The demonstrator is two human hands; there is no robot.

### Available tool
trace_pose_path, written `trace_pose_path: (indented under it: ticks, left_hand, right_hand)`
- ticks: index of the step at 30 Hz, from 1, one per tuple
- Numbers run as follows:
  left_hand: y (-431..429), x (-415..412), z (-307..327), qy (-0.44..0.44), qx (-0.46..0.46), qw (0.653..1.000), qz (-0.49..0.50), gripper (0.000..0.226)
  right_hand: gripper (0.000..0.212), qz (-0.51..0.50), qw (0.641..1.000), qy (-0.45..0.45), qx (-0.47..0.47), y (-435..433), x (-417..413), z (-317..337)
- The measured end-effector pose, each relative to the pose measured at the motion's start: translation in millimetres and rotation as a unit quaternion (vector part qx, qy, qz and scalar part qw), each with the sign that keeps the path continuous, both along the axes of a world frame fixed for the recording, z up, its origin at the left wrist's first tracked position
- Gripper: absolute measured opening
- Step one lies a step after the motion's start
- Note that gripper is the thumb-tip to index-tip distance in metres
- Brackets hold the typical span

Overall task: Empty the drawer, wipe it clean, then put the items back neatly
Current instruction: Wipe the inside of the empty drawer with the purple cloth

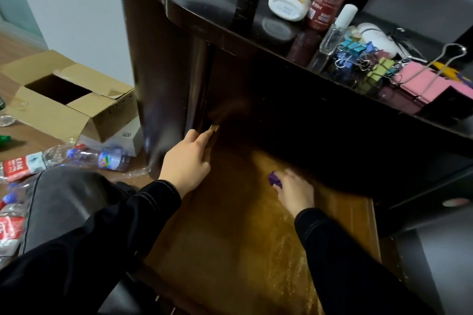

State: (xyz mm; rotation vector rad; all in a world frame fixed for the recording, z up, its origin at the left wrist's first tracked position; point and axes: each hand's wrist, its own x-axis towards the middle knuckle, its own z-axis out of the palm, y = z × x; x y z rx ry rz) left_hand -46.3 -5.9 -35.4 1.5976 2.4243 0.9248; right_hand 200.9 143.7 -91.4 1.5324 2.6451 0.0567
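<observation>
Two hands reach into the pulled-out drawer [230, 250]: left hand [188, 158] grips its left wall with curled fingers; right hand [294, 188] holds a purple cloth [274, 178] bunched against the floor, near the back.

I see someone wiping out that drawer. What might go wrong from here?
1. The left hand grips the side of the drawer where it meets the desk; if the drawer slides in, it may get pinched.
2. The binder clips and glass bottle sit near the desk edge above the open drawer; a bump might knock them in.
3. The right hand wipes with a small purple cloth; the shadowed back may be missed.
</observation>
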Motion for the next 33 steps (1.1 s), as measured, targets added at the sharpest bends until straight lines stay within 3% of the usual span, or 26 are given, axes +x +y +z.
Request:
trace_pose_path:
  ticks: [4,7,11,15,20,26,30,33]
  left_hand:
    - [-0.4,0.0,-0.1,-0.002,0.004,1.000,0.001,0.054]
    - [0.2,-0.5,-1.0,0.001,0.005,1.000,0.005,0.052]
    - [1.2,-2.0,-5.9,0.003,0.012,1.000,0.004,0.052]
    - [3.3,-2.8,-7.5,0.012,0.008,1.000,0.002,0.054]
    - [0.5,-0.8,-3.1,0.007,0.006,1.000,0.003,0.053]
    - [-1.5,0.9,1.0,0.012,-0.006,1.000,0.001,0.055]
    - [0.4,-0.5,-2.3,0.010,0.001,1.000,0.004,0.053]
    - [1.5,-1.0,-4.3,0.010,0.008,1.000,0.004,0.053]
  right_hand:
    - [0.037,0.101,0.994,0.005,-0.032,-61.4,30.5,-10.6]
    - [0.038,0.100,0.994,0.005,-0.042,-57.5,30.8,-8.9]
    - [0.037,-0.007,1.000,-0.005,-0.001,0.1,4.1,-1.0]
    - [0.040,-0.105,0.992,-0.038,-0.051,46.0,-10.8,0.5]
    - [0.032,-0.021,1.000,-0.022,0.004,11.8,1.8,2.8]
    - [0.037,0.131,0.991,-0.012,-0.020,-71.6,36.5,-11.3]
    - [0.037,0.106,0.994,-0.010,-0.019,-47.6,24.5,-6.3]
    - [0.039,0.029,1.000,0.003,-0.003,-5.5,4.2,-2.5]
